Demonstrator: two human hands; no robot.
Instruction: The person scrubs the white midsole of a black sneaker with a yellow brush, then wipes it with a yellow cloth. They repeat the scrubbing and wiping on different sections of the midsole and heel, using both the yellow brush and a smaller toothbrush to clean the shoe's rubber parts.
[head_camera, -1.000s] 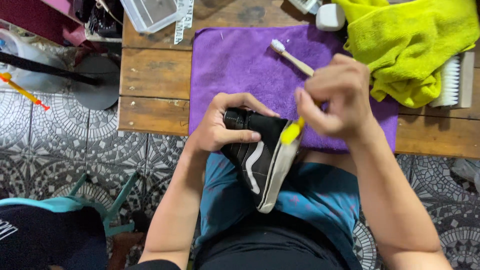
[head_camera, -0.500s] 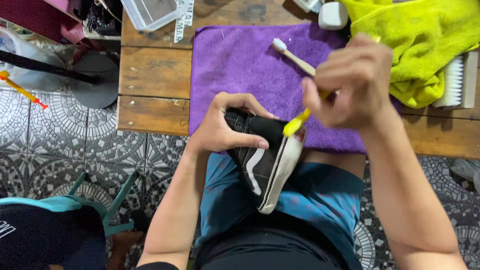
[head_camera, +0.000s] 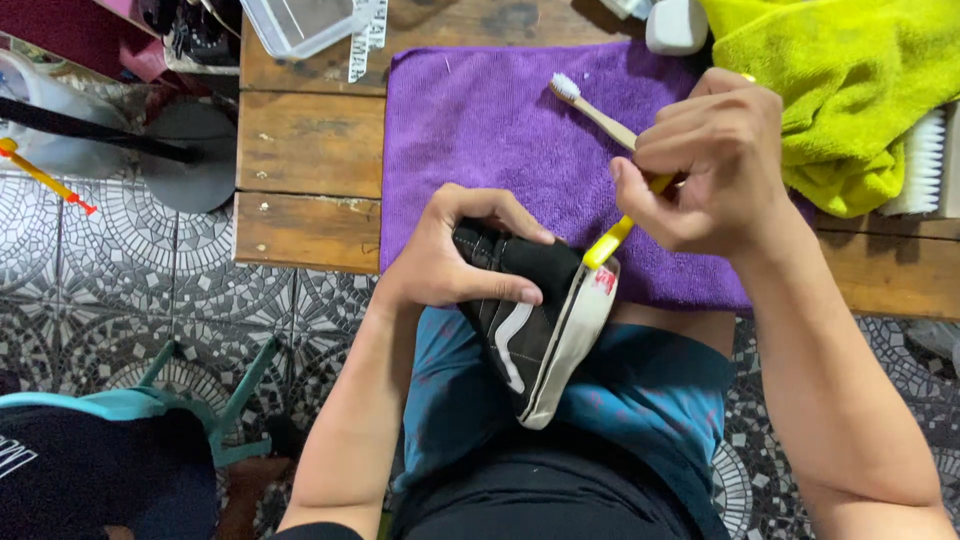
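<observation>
While my left hand (head_camera: 445, 265) clamps the black sneaker (head_camera: 530, 320) over my lap, my right hand's (head_camera: 715, 160) fingers pinch a yellow brush (head_camera: 612, 240) against its heel, near the bench's front edge.

Two bare forearms reach up from the lap. Left hand (head_camera: 450, 260) curls, thumb extended sideways; right hand (head_camera: 715, 165), raised higher, has its grip pinched closed.

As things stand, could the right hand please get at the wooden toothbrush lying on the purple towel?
Probably yes: the wooden toothbrush lies uncovered on the purple towel just beside the right hand. That hand is busy, though, gripping a yellow brush, which it would likely need to put down first.
</observation>
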